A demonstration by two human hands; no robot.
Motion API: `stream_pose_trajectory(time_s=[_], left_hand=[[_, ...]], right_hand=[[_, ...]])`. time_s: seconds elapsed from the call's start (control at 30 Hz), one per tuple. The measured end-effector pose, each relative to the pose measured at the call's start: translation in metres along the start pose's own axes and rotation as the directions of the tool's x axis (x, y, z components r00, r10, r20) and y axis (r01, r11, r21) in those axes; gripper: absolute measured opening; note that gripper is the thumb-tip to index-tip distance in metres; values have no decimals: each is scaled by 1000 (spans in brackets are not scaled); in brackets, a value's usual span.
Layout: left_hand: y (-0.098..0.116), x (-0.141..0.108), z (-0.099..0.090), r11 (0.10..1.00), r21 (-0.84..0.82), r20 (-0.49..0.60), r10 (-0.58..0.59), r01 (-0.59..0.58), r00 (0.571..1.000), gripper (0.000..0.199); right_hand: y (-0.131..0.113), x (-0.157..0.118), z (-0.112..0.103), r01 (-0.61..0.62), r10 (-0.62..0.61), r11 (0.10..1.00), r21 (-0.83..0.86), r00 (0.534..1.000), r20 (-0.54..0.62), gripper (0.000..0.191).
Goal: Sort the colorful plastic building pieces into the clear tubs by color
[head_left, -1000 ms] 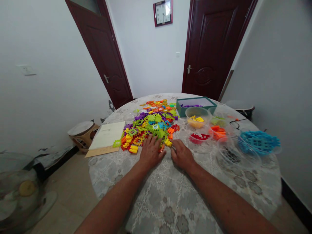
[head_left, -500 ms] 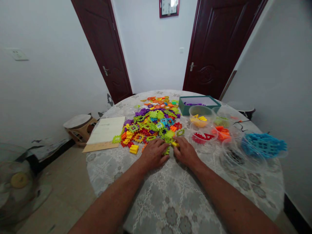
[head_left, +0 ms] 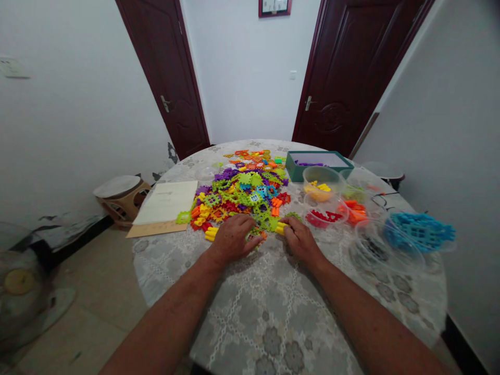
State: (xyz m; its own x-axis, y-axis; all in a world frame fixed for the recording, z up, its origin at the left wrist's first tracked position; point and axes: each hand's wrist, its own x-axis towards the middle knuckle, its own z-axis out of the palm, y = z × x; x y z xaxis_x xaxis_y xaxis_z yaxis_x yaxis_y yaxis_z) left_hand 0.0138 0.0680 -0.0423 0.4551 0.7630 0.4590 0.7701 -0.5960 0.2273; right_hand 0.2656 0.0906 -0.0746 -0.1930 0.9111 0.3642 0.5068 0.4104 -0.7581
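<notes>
A heap of coloured plastic building pieces, mostly flat toothed plates, covers the middle of the table. At its near edge rests my left hand, fingers spread over green and orange pieces. Beside its wrist lies a yellow ribbed building piece, partly covered by the hand. My right hand is closed at the heap's right corner, pinching another yellow ribbed piece between thumb and fingers. A flat green plate lies just behind those fingers.
Clear tubs stand to the right, holding yellow pieces, red pieces, orange pieces and blue plates. Behind them is a green box with purple pieces. An open booklet lies on the left. A fan stands on the floor.
My left hand has shifted left and its fingers have spread, showing pieces beneath it. My right hand keeps the yellow piece, now more visible. The camera view has tilted slightly.
</notes>
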Motion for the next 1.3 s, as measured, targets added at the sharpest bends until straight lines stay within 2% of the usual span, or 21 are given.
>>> stream_pose_trajectory(time_s=[0.1,0.17,0.23,0.37,0.47,0.57,0.73,0.9,1.07,1.2,1.3], left_hand=[[-10,0,-15,996,8,-120,-92,93,989,22],[-20,-4,-30,989,23,-173,-143,149,974,22],[-30,-15,-45,982,56,-150,-170,180,974,28],[-43,-47,-61,974,132,3,-186,184,982,42],[-46,-66,-57,973,150,78,-189,176,979,46],[-49,-73,-47,972,151,107,-197,180,975,39],[-55,-74,-38,965,132,82,-239,227,968,38],[-55,-77,-37,965,33,15,-262,261,965,47],[-39,-65,-37,965,-69,-19,-255,253,967,54],[-12,-35,-37,981,-110,-41,-166,160,985,52],[9,-6,-29,987,-140,-50,-83,76,995,53]], right_hand=[[0,1,-1,-23,23,1000,1,1000,-8,28],[1,1,-2,-35,35,999,18,999,-19,27],[3,0,-3,-45,46,998,38,999,-26,26],[5,0,-5,-83,86,994,68,996,-31,26],[5,0,-5,-109,111,991,71,994,-21,27],[6,1,-5,-89,89,994,64,996,-9,30],[8,2,-5,1,0,1000,31,1000,-12,22],[8,-2,-6,-27,28,999,46,999,-37,19],[6,-8,-4,-86,82,990,107,996,42,26],[4,-9,-3,-88,81,987,134,995,57,32],[2,-9,-3,-119,111,969,218,993,51,35]])
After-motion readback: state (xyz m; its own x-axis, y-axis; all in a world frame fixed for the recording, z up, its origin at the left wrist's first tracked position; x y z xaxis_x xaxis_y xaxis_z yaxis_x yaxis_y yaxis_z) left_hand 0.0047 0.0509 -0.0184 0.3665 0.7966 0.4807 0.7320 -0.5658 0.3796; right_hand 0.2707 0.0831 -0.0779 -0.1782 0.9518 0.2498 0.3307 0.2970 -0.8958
